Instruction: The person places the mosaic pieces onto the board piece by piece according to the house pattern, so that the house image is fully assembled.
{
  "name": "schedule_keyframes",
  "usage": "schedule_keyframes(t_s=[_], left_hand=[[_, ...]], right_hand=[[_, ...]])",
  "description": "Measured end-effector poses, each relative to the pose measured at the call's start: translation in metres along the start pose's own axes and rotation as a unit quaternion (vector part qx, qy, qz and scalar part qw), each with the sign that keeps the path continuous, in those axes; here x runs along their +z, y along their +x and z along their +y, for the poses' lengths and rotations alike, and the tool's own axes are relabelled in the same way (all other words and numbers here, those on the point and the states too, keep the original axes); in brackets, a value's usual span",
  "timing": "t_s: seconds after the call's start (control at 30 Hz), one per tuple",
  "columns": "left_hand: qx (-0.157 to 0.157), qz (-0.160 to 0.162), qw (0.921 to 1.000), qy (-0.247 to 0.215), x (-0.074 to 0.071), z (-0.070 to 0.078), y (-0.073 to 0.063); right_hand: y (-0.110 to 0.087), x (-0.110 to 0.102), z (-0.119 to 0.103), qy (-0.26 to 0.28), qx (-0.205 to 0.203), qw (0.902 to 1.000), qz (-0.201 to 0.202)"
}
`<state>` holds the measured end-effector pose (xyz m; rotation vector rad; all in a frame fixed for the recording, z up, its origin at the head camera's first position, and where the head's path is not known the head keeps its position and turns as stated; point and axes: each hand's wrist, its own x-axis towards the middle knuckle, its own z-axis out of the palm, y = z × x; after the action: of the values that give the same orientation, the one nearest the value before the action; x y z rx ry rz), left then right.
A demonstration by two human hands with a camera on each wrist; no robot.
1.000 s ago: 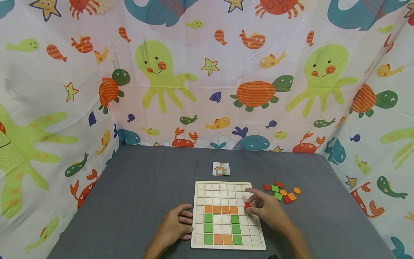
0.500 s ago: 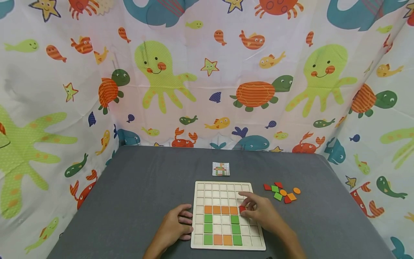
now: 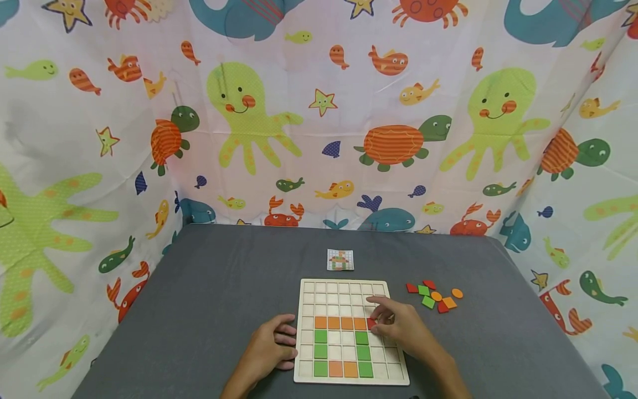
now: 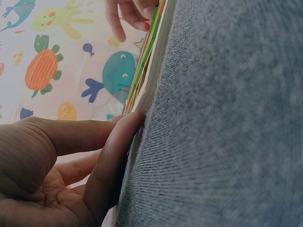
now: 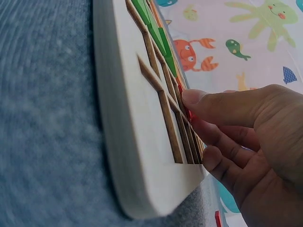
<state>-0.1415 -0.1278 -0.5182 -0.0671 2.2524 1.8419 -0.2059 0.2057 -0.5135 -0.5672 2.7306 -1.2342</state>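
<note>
A square wooden grid board [image 3: 334, 299] lies on the table. Orange tiles [image 3: 347, 323] form a row across it, above green tiles [image 3: 321, 351] in two columns. At the right end of that row is a red tile [image 3: 371, 323], pinched between the thumb and finger of my right hand [image 3: 406, 328]. The right wrist view shows the thumb against a sliver of this red tile [image 5: 191, 113]; the rest is hidden. My left hand [image 3: 269, 342] rests beside the board's left edge, its fingertips touching the rim [image 4: 150, 90] in the left wrist view.
Several loose red, green and orange pieces [image 3: 433, 296] lie to the right of the board. Behind it is a small printed pattern card [image 3: 340, 260]. The table has a grey cloth [image 3: 199, 310], and a sea-animal curtain [image 3: 319, 138] surrounds its back and sides.
My right hand has moved left with the red tile, from the board's right side to the end of the orange row, where the tile now sits lower. The left hand stays put.
</note>
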Motion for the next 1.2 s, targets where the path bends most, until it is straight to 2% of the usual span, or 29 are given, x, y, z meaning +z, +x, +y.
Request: schedule_keyframes(t_s=[0.33, 0.7, 0.83, 1.07, 1.2], left_hand=[[0.003, 0.000, 1.0000, -0.001, -0.001, 0.000, -0.001], [0.007, -0.005, 0.9999, -0.010, -0.001, -0.001, 0.000], [0.006, -0.005, 0.9999, -0.011, -0.001, -0.001, 0.000], [-0.001, -0.005, 0.9999, -0.013, -0.002, -0.001, 0.000], [-0.002, -0.008, 0.9998, -0.016, -0.002, 0.000, -0.001]], right_hand=[[0.000, -0.004, 0.001, 0.012, 0.017, 0.9996, 0.017], [0.002, -0.019, 0.012, -0.012, 0.040, 0.9944, 0.098], [0.004, -0.025, 0.023, -0.018, 0.050, 0.9914, 0.120], [0.007, -0.036, 0.044, -0.044, 0.043, 0.9840, 0.167], [0.010, -0.041, 0.050, -0.070, 0.059, 0.9796, 0.179]])
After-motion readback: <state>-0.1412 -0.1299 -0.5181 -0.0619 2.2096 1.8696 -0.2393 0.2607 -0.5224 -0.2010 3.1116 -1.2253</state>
